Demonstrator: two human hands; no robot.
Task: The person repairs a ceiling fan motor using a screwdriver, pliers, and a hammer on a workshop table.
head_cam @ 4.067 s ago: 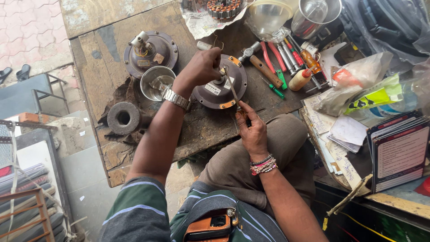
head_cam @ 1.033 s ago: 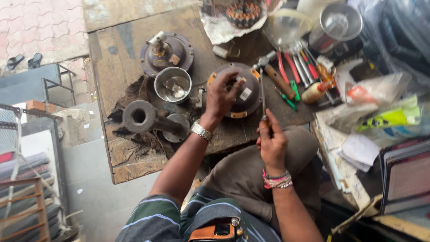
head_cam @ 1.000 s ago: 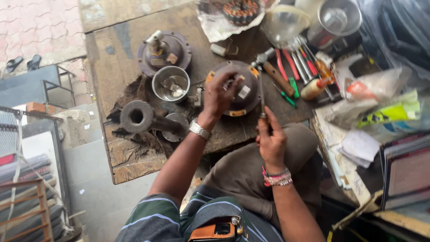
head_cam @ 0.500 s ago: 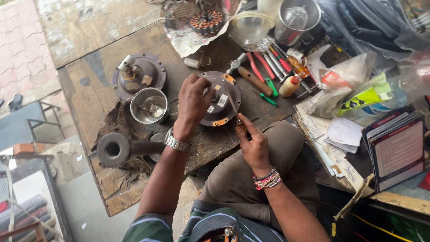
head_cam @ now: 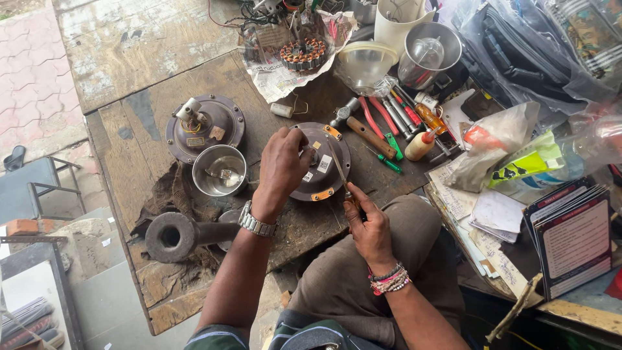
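The round motor cover [head_cam: 321,162] lies flat on the wooden bench [head_cam: 129,58] in front of my knees. Half a second ago my left hand [head_cam: 282,165] pressed on top of it; now it has slid to the left rim and clamps the cover there, leaving the hub bare. My right hand [head_cam: 369,227] is closed around the handle of a thin screwdriver [head_cam: 338,165], whose tip now reaches the hub, so I judge I am back to working at the centre.

I count two such covers, the second [head_cam: 206,126] up left, one steel bowl [head_cam: 220,170], one iron pipe piece [head_cam: 175,236], one copper winding [head_cam: 306,53] on newspaper, and about five hand tools [head_cam: 389,123] laid side by side.
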